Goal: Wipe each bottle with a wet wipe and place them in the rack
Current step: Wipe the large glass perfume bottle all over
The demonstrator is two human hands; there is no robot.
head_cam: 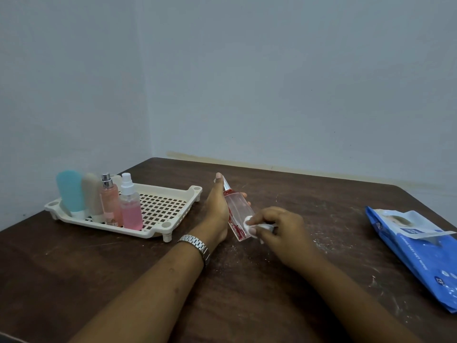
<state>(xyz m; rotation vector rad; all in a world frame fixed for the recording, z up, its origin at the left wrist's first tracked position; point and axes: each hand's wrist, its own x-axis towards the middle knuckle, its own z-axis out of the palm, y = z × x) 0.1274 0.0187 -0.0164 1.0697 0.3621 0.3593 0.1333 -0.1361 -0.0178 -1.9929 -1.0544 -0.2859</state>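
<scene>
- The left hand (217,209) has its grip closed round the clear bottle (236,211). The thumb lies up along the neck toward the cap, and fingertips show past the bottle's far side.
- The right hand (279,226) keeps a narrow grip, pinching a bunched white wet wipe (250,222) and pressing it against the bottle's side near the base.
- The bottle is held above the desk (309,194) between the two hands. Its long axis slants from the cap, at the far end and slightly left, to the base, which is nearest the person and closest to the right hand.
- Judged from this, the wiping is in hand at the base end, and the neck is covered by the left thumb.
- The rack (170,206) stands just left of the left hand, so that hand is the nearer one for setting the bottle in.
- Four bottles already stand in the rack's left part: a teal tube (70,191), a beige tube (92,194), a pink perfume bottle (110,203) and a pink spray bottle (131,211). Bare grid lies on the side toward the hand.
- A blue wipes pack (425,256) lies well apart at the right.
</scene>
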